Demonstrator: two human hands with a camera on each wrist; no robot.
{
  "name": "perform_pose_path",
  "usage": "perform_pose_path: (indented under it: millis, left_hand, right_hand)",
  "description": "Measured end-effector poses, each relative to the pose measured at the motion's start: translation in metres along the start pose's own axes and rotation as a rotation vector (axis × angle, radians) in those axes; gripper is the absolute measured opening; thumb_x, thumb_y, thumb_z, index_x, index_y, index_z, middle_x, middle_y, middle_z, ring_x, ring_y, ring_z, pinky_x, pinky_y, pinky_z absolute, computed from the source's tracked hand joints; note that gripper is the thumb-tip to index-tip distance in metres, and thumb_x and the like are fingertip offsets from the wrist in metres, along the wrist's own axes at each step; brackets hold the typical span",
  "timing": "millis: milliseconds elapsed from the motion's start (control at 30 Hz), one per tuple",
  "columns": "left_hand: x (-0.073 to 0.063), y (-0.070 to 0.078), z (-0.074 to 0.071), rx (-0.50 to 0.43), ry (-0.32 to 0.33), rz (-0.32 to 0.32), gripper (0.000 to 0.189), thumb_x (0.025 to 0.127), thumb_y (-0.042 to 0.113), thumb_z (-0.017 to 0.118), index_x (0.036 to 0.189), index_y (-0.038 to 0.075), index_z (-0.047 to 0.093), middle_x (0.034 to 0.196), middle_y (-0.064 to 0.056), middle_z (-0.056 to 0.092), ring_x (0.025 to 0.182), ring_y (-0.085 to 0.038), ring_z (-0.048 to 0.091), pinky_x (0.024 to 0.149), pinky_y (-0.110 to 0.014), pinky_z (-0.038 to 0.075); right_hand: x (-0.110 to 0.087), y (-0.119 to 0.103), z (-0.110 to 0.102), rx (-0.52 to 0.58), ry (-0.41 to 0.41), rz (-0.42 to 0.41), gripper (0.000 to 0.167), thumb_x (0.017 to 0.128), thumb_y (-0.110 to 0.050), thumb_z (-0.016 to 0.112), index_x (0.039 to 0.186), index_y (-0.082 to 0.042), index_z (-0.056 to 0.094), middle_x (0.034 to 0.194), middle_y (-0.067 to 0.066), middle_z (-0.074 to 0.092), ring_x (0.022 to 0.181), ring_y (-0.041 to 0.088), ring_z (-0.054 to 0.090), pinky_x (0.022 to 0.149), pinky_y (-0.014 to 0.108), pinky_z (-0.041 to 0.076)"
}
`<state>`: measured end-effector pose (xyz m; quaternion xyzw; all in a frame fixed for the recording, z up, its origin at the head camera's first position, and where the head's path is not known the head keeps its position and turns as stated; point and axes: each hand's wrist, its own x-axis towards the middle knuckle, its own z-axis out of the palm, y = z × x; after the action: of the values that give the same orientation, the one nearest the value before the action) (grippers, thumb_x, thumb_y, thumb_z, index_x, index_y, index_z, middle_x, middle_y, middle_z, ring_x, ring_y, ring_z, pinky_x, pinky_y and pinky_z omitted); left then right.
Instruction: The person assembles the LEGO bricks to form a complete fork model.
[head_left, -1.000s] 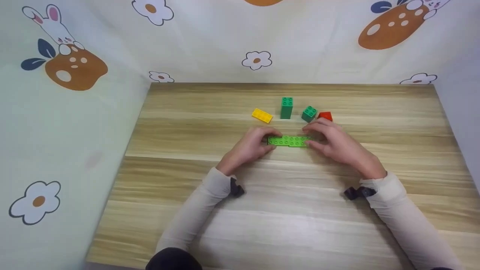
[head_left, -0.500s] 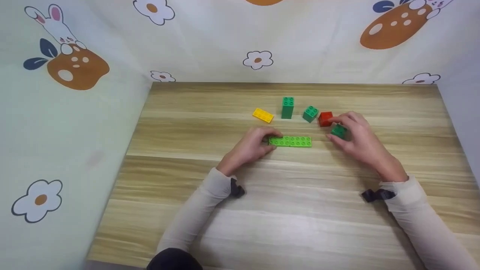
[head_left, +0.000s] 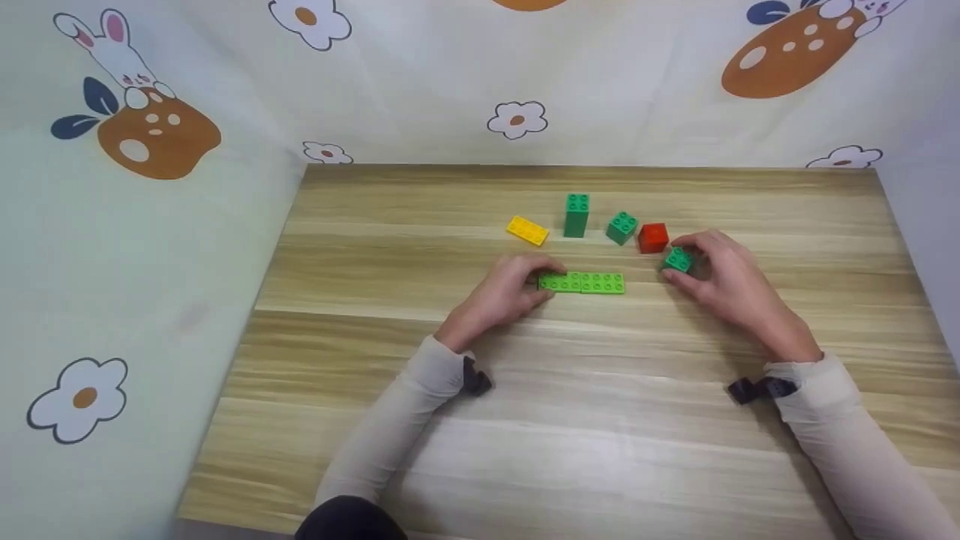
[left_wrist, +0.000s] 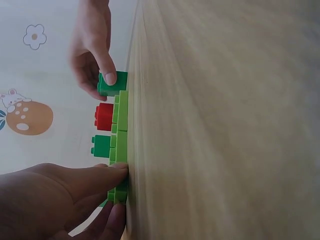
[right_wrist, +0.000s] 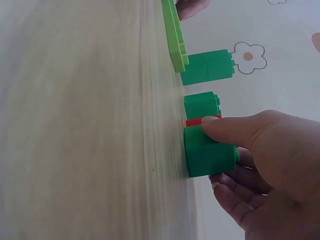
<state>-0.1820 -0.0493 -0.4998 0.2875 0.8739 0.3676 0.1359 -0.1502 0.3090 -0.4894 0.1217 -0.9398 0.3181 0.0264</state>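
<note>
My left hand pinches the left end of a light green plate brick between thumb and fingers. A second light green plate brick lies end to end with it, studs up. To the right, my right hand holds a small dark green brick, thumb on the near side and fingers on the far side. In the right wrist view that green brick sits right at the tabletop, with the thumb on its side. The left wrist view shows the left thumb and fingers at the plate's edge.
Behind the plates stand a yellow plate brick, a tall dark green stack, another dark green brick and a red brick. The wooden table meets a patterned cloth wall at the back.
My right hand has moved right from the light green plates to the small dark green brick and grips it. The left hand stays on its plate.
</note>
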Motion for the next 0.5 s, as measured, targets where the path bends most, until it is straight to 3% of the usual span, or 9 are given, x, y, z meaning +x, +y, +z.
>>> perform_pose_path:
  millis: [300,500]
  left_hand:
    - [0.000,0.000,0.000,-0.010,-0.002,0.003,0.040,0.097,0.006,0.079,0.136,0.012,0.074,0.138,-0.004,0.075,0.130,-0.018,0.068,0.118,-0.034,0.052]
    - [0.000,-0.001,-0.001,-0.011,-0.005,0.000,0.039,0.097,0.006,0.079,0.136,0.012,0.074,0.138,-0.004,0.075,0.129,-0.018,0.068,0.118,-0.035,0.053]
  right_hand:
    - [0.000,-0.007,0.006,-0.006,0.023,-0.051,0.046,0.092,-0.018,0.089,0.132,-0.003,0.071,0.123,0.013,0.073,0.108,0.025,0.065,0.091,0.028,0.049]
    - [0.001,-0.014,0.010,0.009,0.038,-0.096,0.043,0.094,-0.019,0.087,0.132,-0.005,0.071,0.122,0.013,0.073,0.107,0.025,0.066,0.091,0.033,0.051]
